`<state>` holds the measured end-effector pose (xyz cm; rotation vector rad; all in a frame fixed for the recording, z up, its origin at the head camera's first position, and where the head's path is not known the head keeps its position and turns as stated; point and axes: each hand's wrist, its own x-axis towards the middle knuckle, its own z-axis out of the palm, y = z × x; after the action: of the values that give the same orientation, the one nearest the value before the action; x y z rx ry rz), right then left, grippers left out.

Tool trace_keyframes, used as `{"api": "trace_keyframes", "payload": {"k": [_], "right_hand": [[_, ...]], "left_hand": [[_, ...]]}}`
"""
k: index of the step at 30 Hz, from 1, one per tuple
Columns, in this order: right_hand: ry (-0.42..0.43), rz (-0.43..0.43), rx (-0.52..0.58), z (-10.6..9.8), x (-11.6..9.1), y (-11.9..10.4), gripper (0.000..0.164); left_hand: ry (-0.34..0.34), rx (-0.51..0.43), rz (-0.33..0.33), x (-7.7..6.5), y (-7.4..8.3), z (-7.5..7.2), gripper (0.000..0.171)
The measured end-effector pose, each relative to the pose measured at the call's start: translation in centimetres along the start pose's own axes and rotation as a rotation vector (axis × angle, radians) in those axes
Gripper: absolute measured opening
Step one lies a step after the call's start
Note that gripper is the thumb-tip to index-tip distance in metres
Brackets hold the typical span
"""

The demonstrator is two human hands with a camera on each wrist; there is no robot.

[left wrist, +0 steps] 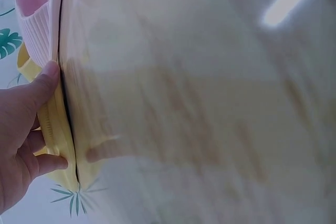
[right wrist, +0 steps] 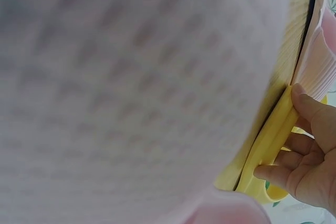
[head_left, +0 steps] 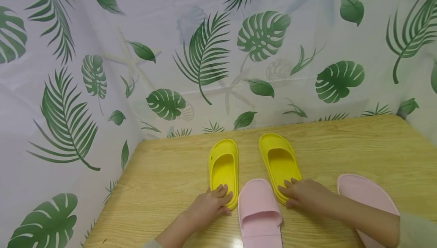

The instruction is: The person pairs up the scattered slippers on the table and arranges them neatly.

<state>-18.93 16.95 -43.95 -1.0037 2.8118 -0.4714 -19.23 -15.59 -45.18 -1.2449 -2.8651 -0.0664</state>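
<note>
Two yellow slippers lie on the wooden tabletop with their toes pointing away. My left hand (head_left: 208, 206) grips the heel of the left yellow slipper (head_left: 223, 148), thumb to one side and fingers over the heel. In the left wrist view, that thumb and the fingers span the sole edge (left wrist: 62, 135). My right hand (head_left: 308, 195) holds the heel of the right yellow slipper (head_left: 273, 142). Its thumb and curled fingers sit along the sole edge (right wrist: 268, 142) in the right wrist view. Between the hands lies a pink slipper (head_left: 258, 198), its heel cut off by the frame.
Under my right forearm lies a second pink slipper (head_left: 362, 189); its bumpy footbed (right wrist: 131, 77) fills much of the right wrist view. The wood-grain tabletop (head_left: 164, 172) meets a white leaf-print sheet (head_left: 211, 115) at the back and left. Another sheet panel stands at the far right.
</note>
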Motion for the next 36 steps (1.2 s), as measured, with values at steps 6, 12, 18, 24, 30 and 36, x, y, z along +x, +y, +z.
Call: {"api": "trace_keyframes", "payload": {"k": [6, 12, 18, 24, 30, 36], "right_hand": [[-0.029, 0.009, -0.008, 0.02, -0.05, 0.26, 0.048], [-0.023, -0.010, -0.051, -0.09, -0.15, 0.29, 0.046], [-0.024, 0.000, -0.041, -0.26, 0.03, 0.18, 0.046], [-0.043, 0.019, -0.006, -0.23, 0.17, 0.31, 0.047], [-0.055, 0.027, -0.003, -0.35, 0.58, 0.53, 0.047], [-0.059, 0.028, 0.004, -0.53, 0.68, 0.48, 0.048]], "left_hand": [[-0.062, -0.053, -0.005, 0.12, -0.08, -0.65, 0.051], [-0.105, -0.077, 0.007, 0.20, -0.44, -0.89, 0.051], [-0.101, -0.062, 0.000, 0.18, -0.61, -0.62, 0.052], [-0.112, -0.067, 0.006, 0.18, -0.62, -0.68, 0.051], [-0.104, -0.074, 0.011, 0.32, -0.80, -0.67, 0.051], [-0.114, -0.079, 0.001, 0.54, -0.84, -0.79, 0.052]]}}
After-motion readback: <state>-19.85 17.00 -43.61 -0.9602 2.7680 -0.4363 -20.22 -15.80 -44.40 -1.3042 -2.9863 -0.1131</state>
